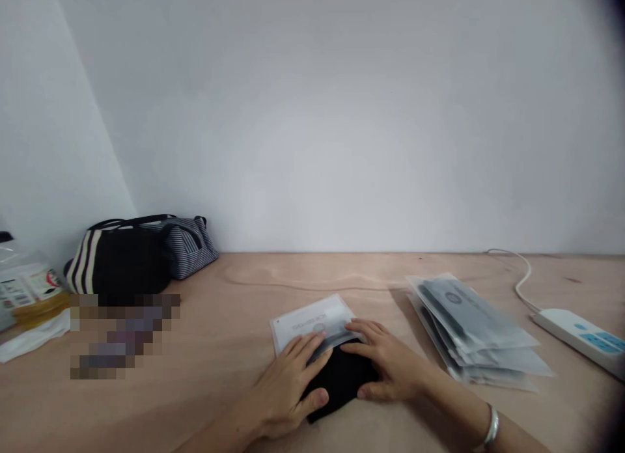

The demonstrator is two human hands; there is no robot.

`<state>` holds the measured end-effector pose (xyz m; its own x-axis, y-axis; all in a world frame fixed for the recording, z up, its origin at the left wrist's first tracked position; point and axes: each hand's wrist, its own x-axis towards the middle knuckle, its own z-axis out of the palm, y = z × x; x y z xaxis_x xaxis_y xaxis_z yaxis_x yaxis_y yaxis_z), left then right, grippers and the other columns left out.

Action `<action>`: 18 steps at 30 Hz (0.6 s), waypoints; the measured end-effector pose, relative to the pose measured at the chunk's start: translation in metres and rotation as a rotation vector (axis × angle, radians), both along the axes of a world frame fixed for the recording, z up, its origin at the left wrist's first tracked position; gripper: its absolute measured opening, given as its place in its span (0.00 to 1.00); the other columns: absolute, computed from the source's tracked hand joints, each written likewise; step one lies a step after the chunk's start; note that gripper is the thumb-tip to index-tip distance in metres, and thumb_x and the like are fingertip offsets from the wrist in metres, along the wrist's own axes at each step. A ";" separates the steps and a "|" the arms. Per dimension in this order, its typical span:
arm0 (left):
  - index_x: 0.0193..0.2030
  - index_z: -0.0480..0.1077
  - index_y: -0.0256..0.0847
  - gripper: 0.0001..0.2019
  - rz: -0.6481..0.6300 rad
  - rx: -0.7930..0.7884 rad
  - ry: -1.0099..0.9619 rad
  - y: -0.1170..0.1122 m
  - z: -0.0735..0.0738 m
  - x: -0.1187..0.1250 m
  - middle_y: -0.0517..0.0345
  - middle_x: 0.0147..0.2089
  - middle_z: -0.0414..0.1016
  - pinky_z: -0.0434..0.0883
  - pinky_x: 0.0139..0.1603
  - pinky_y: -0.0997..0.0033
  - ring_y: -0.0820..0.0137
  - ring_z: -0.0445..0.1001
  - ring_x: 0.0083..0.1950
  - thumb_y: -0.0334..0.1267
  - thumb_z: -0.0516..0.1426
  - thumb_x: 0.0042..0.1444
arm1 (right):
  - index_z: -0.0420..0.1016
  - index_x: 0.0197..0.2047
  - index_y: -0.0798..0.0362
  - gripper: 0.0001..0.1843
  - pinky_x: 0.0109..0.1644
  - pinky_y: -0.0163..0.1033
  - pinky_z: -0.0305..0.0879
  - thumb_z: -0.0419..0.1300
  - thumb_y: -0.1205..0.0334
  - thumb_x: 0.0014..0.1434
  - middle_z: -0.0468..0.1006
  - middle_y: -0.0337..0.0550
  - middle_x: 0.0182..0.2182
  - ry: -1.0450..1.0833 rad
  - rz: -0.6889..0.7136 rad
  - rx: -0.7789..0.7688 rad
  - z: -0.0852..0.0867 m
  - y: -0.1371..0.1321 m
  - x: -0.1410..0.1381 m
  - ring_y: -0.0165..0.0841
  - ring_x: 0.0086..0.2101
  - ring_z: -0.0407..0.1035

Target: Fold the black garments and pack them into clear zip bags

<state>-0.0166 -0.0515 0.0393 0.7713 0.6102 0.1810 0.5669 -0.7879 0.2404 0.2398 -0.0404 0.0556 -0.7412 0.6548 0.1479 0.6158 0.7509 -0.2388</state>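
Note:
In the head view, a folded black cloth (338,383) lies on the table in front of me. Its far part is inside a frosted plastic bag (312,315) with grey printing; the near part sticks out of the bag's mouth. My left hand (288,381) rests on the left side, its fingers stretched over the bag's edge and its thumb on the cloth. From the right, my right hand (390,360) lies with fingers extended across the bag's mouth and thumb at the cloth's edge. Both palms partly cover the cloth, and how far it reaches inside is hard to see.
Several filled frosted bags (478,316) are stacked to the right, beside a white power strip (581,336) with a cable. At left stand a black striped bag (129,261), a blue-striped bag (195,248) and a bottle of yellow liquid (36,297). A pixelated patch hides something nearby.

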 end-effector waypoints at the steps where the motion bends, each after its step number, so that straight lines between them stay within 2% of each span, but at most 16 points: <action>1: 0.64 0.42 0.47 0.28 -0.011 -0.022 0.017 0.000 0.000 -0.001 0.54 0.66 0.43 0.48 0.60 0.52 0.58 0.44 0.64 0.51 0.45 0.59 | 0.57 0.58 0.48 0.40 0.57 0.54 0.41 0.56 0.39 0.45 0.52 0.53 0.59 -0.032 0.011 -0.008 -0.001 0.003 -0.001 0.47 0.58 0.44; 5: 0.64 0.38 0.44 0.34 -0.034 -0.045 0.013 0.004 0.005 0.000 0.53 0.65 0.43 0.45 0.61 0.51 0.57 0.43 0.64 0.55 0.46 0.56 | 0.52 0.61 0.48 0.43 0.59 0.56 0.35 0.52 0.35 0.46 0.41 0.52 0.62 -0.103 0.013 -0.036 -0.006 0.011 -0.008 0.49 0.60 0.35; 8: 0.64 0.38 0.45 0.37 -0.078 -0.048 0.014 0.004 0.010 -0.001 0.54 0.65 0.44 0.45 0.61 0.50 0.57 0.44 0.64 0.57 0.49 0.53 | 0.54 0.60 0.52 0.39 0.59 0.55 0.37 0.47 0.37 0.52 0.40 0.53 0.62 -0.119 -0.062 -0.016 -0.014 0.006 -0.014 0.48 0.59 0.37; 13: 0.64 0.41 0.48 0.29 -0.095 -0.014 0.008 0.001 0.017 -0.001 0.59 0.64 0.48 0.48 0.62 0.54 0.63 0.48 0.63 0.48 0.47 0.59 | 0.62 0.55 0.57 0.32 0.54 0.57 0.49 0.45 0.43 0.56 0.45 0.55 0.61 -0.157 -0.239 0.095 -0.033 -0.007 -0.022 0.52 0.56 0.48; 16: 0.63 0.42 0.50 0.25 -0.086 -0.004 0.011 0.002 0.014 0.000 0.62 0.64 0.49 0.46 0.62 0.55 0.65 0.48 0.63 0.41 0.46 0.60 | 0.60 0.57 0.53 0.28 0.54 0.58 0.47 0.46 0.47 0.58 0.49 0.51 0.60 -0.151 -0.247 0.166 -0.037 -0.011 -0.020 0.51 0.55 0.50; 18: 0.63 0.43 0.50 0.25 -0.060 -0.012 0.001 0.004 0.009 0.000 0.62 0.64 0.49 0.45 0.62 0.55 0.66 0.48 0.63 0.38 0.46 0.60 | 0.58 0.57 0.49 0.24 0.55 0.57 0.46 0.45 0.52 0.60 0.52 0.47 0.60 -0.128 -0.209 0.179 -0.034 -0.013 -0.016 0.48 0.55 0.51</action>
<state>-0.0165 -0.0472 0.0487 0.8068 0.5649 0.1733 0.5189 -0.8176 0.2496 0.2237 -0.0529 0.0220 -0.6130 0.7672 0.1885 0.7780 0.6277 -0.0248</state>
